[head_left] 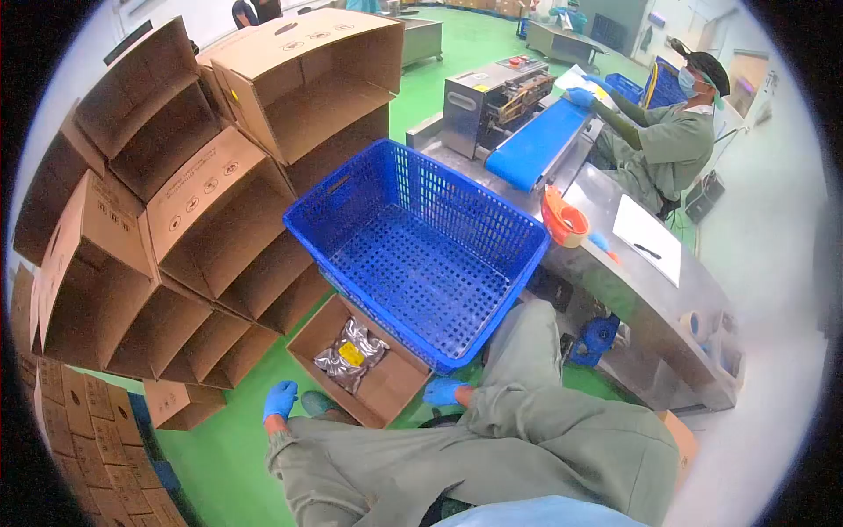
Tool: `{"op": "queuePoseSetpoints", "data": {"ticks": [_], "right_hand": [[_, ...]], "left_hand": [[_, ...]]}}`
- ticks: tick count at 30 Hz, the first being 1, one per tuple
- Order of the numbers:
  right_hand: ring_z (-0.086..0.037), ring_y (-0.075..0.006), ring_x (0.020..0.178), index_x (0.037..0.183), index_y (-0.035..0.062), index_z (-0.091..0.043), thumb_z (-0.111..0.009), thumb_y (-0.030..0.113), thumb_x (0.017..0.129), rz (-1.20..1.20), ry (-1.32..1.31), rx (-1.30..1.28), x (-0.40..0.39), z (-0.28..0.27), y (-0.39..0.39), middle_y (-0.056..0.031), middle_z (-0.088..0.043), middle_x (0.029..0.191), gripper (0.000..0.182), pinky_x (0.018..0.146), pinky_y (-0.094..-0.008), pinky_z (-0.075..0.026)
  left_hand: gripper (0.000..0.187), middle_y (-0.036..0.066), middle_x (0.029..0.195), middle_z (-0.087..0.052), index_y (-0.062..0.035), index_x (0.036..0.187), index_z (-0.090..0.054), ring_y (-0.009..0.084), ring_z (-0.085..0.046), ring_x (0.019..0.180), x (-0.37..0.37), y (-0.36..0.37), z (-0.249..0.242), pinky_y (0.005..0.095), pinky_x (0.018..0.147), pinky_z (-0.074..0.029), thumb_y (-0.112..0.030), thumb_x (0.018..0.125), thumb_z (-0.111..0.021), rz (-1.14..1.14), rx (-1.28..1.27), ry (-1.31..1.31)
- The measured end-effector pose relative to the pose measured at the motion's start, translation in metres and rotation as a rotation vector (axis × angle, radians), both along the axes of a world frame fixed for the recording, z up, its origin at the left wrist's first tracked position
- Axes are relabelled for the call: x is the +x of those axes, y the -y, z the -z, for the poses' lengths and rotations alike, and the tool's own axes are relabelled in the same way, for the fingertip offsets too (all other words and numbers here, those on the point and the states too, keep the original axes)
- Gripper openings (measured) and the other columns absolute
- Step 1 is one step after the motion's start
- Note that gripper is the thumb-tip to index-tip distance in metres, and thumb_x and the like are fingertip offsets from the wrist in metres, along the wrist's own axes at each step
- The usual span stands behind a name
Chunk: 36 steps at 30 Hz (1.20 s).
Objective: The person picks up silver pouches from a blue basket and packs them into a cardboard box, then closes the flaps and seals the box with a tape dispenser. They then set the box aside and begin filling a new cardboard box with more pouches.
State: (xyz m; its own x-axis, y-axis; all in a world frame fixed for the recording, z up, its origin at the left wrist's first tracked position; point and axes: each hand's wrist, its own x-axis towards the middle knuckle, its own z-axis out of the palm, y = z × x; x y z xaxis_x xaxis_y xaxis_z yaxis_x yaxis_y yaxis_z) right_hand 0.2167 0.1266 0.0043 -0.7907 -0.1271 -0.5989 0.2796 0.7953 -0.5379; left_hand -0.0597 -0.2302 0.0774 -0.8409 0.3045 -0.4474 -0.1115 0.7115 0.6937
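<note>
My left hand (pixel 281 400), in a blue glove, hangs beside the left side of an open cardboard box (pixel 392 397), fingers curled in with nothing showing in them. My right hand (pixel 445 392), gloved alike, is closed near the box's right corner, just below the front end of a blue plastic crate (pixel 413 250). Inside the box lies a shiny silver-and-brown plastic pack (pixel 364 338) with a yellow label. The crate is perforated, holds nothing visible and overlaps the far side of the box.
Open cartons (pixel 211 198) are stacked at the left. Flat-sided brown boxes (pixel 92 430) stand lower left. At right, a metal table (pixel 650 338) carries a red tape dispenser (pixel 565 220) and white paper with a pen (pixel 648 251). A masked person (pixel 676 132) sits by a blue conveyor belt (pixel 544 145).
</note>
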Motion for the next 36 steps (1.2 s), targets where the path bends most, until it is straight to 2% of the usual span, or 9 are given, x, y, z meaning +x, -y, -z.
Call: {"op": "queuePoseSetpoints", "data": {"ticks": [4, 6, 9, 20, 29, 31, 32, 33, 36], "right_hand": [[-0.059, -0.0389, 0.108, 0.112, 0.0036, -0.066, -0.046, 0.039, 0.089, -0.015, 0.031, 0.005, -0.002, 0.0, 0.001, -0.0199, -0.063, 0.118, 0.047, 0.094, -0.0479, -0.045], [-0.063, -0.0386, 0.097, 0.105, 0.0034, -0.067, -0.045, 0.035, 0.089, -0.01, -0.025, 0.014, -0.001, 0.003, 0.002, -0.0203, -0.066, 0.108, 0.041, 0.085, -0.0482, -0.048], [-0.063, -0.038, 0.096, 0.104, 0.0042, -0.068, -0.045, 0.034, 0.089, 0.072, -0.041, 0.005, 0.002, 0.005, 0.002, -0.0204, -0.066, 0.108, 0.041, 0.085, -0.0479, -0.048], [-0.062, -0.0378, 0.101, 0.107, 0.003, -0.067, -0.045, 0.036, 0.089, 0.022, 0.004, 0.034, 0.0, 0.002, 0.002, -0.0204, -0.065, 0.111, 0.043, 0.089, -0.0466, -0.047], [-0.062, -0.0398, 0.1, 0.104, -0.0004, -0.067, -0.045, 0.041, 0.09, 0.001, 0.045, -0.03, -0.001, 0.001, 0.001, -0.0214, -0.066, 0.11, 0.049, 0.088, -0.0497, -0.046], [-0.062, -0.0393, 0.099, 0.104, -0.0009, -0.066, -0.045, 0.042, 0.09, -0.057, 0.096, -0.039, -0.008, -0.018, 0.006, -0.0216, -0.066, 0.11, 0.05, 0.087, -0.0493, -0.047], [-0.062, -0.0355, 0.101, 0.108, 0.0008, -0.065, -0.045, 0.044, 0.092, -0.191, 0.145, -0.094, -0.01, -0.036, 0.013, -0.0199, -0.065, 0.113, 0.051, 0.089, -0.0469, -0.046], [-0.062, -0.0316, 0.102, 0.112, 0.0024, -0.064, -0.045, 0.046, 0.093, -0.325, 0.195, -0.148, -0.01, -0.061, 0.017, -0.0181, -0.064, 0.117, 0.052, 0.09, -0.0445, -0.046], [-0.06, -0.0271, 0.106, 0.119, 0.0015, -0.061, -0.045, 0.046, 0.096, -0.33, 0.068, -0.293, -0.009, -0.171, 0.014, -0.0173, -0.063, 0.121, 0.053, 0.092, -0.0415, -0.046]], "left_hand": [[0.037, 0.013, 0.083, -0.066, 0.0052, 0.096, -0.066, 0.021, -0.063, 0.07, 0.001, -0.002, -0.005, 0.0346, 0.067, -0.052, -0.029, 0.088, -0.055, 0.011, 0.003, 0.001], [0.037, 0.013, 0.083, -0.066, 0.0051, 0.097, -0.066, 0.0211, -0.063, 0.07, 0.002, -0.002, -0.007, 0.0346, 0.067, -0.052, -0.029, 0.088, -0.055, 0.014, -0.005, -0.007], [0.037, 0.013, 0.084, -0.066, 0.005, 0.098, -0.066, 0.0213, -0.064, 0.071, 0.001, -0.002, -0.006, 0.0349, 0.067, -0.052, -0.029, 0.088, -0.056, 0.008, 0.001, 0.0], [0.04, 0.017, 0.092, -0.067, 0.0047, 0.105, -0.066, 0.0246, -0.066, 0.077, -0.001, 0.002, 0.001, 0.0363, 0.07, -0.054, -0.03, 0.088, -0.056, 0.011, -0.004, 0.001], [0.038, 0.016, 0.084, -0.067, 0.0061, 0.1, -0.066, 0.0231, -0.065, 0.073, 0.002, 0.0, -0.004, 0.0363, 0.069, -0.053, -0.029, 0.088, -0.057, -0.008, 0.03, -0.001], [0.038, 0.016, 0.085, -0.067, 0.006, 0.1, -0.066, 0.0229, -0.065, 0.074, 0.001, 0.001, -0.003, 0.0361, 0.069, -0.053, -0.029, 0.088, -0.057, 0.0, 0.014, -0.004], [0.038, 0.015, 0.086, -0.067, 0.006, 0.101, -0.066, 0.0226, -0.065, 0.074, 0.0, 0.002, -0.001, 0.0359, 0.069, -0.053, -0.029, 0.087, -0.057, 0.006, 0.0, -0.009], [0.038, 0.015, 0.086, -0.067, 0.006, 0.101, -0.066, 0.0226, -0.065, 0.074, -0.001, 0.003, 0.0, 0.0359, 0.069, -0.053, -0.029, 0.087, -0.057, 0.001, 0.004, -0.008], [0.039, 0.016, 0.087, -0.067, 0.0059, 0.1, -0.066, 0.0225, -0.065, 0.074, 0.0, 0.005, 0.003, 0.0358, 0.069, -0.052, -0.03, 0.087, -0.057, -0.009, 0.004, -0.005]]}}
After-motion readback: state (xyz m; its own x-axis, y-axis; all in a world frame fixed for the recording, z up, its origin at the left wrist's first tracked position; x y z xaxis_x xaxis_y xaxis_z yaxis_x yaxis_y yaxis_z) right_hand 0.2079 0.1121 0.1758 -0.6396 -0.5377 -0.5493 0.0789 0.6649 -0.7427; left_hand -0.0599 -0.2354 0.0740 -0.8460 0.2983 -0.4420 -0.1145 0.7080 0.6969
